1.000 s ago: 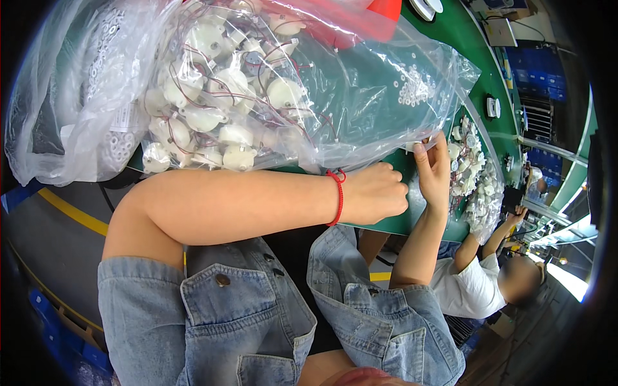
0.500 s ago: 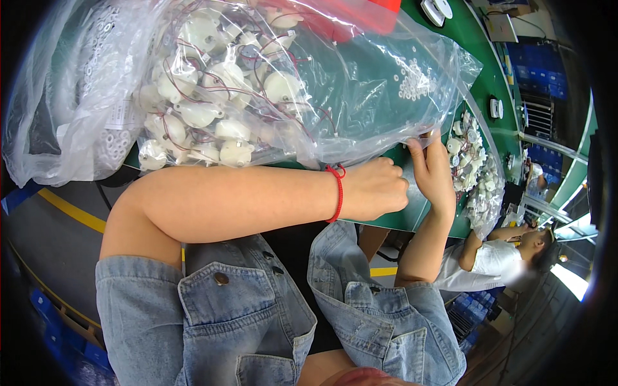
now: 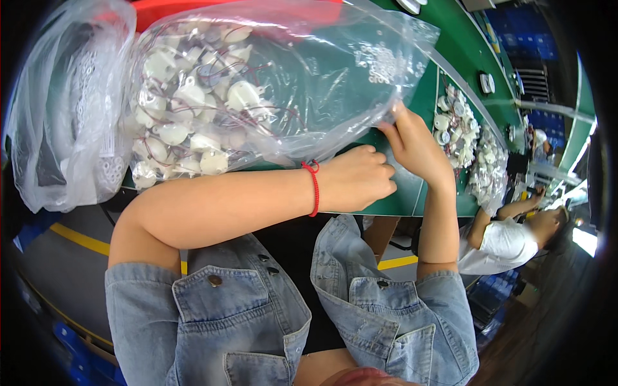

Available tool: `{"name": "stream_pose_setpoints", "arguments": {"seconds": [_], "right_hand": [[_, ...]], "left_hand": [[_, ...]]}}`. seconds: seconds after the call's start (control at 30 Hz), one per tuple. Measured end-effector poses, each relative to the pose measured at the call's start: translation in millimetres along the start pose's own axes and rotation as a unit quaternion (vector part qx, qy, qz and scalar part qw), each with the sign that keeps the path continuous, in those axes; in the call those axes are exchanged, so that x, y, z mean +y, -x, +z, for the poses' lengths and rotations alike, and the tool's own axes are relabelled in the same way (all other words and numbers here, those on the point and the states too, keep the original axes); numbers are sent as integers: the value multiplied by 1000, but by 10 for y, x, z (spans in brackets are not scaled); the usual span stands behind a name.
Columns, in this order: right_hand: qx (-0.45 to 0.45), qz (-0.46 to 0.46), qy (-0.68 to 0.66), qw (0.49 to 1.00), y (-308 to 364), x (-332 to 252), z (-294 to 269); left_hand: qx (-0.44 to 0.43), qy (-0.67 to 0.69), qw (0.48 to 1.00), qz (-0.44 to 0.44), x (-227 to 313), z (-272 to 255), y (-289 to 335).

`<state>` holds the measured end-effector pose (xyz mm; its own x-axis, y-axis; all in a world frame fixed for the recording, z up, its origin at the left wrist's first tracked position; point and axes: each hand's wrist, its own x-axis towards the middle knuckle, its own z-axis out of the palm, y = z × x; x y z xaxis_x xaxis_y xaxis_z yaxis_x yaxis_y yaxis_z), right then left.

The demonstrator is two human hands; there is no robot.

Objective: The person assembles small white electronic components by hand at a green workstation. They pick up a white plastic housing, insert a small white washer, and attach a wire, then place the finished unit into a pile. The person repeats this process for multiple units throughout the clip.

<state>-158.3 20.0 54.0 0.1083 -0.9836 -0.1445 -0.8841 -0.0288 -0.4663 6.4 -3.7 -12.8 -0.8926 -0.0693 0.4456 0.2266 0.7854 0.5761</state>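
Note:
A large clear plastic bag [image 3: 322,83] lies across the green table in front of me. In its left part are several white round motor-like parts [image 3: 190,96] with thin dark red wires. Small white rings [image 3: 378,61] gather towards its right end, seen through the film. My right hand [image 3: 418,148] pinches the bag's near right edge between thumb and fingertips. My left hand [image 3: 357,179], with a red cord bracelet at the wrist, rests closed by the table's front edge, just below the bag. Its curled fingers hide anything they may hold.
A second clear bag [image 3: 71,122] of white rings stands at the left. Behind is a red container [image 3: 238,8]. To the right lie a pile of white wired parts [image 3: 456,125] and another filled bag [image 3: 487,167]. A person in white [image 3: 508,241] sits further right.
The bag has shifted slightly left together with my right hand, and the rings have moved with it. My left hand stays closed near the table edge. The whole view has turned a little.

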Motion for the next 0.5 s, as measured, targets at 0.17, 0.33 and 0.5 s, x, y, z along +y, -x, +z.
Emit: {"name": "stream_pose_setpoints", "arguments": {"seconds": [0.17,0.33,0.5], "right_hand": [[17,21,-44,999,-45,31,10],[92,128,-377,913,192,293,64],[83,15,-784,615,444,207,-14]], "left_hand": [[-36,11,999,-1,-50,-69,-34],[-41,6,999,9,-44,-84,-70],[-54,13,998,5,-40,-83,-69]]}}
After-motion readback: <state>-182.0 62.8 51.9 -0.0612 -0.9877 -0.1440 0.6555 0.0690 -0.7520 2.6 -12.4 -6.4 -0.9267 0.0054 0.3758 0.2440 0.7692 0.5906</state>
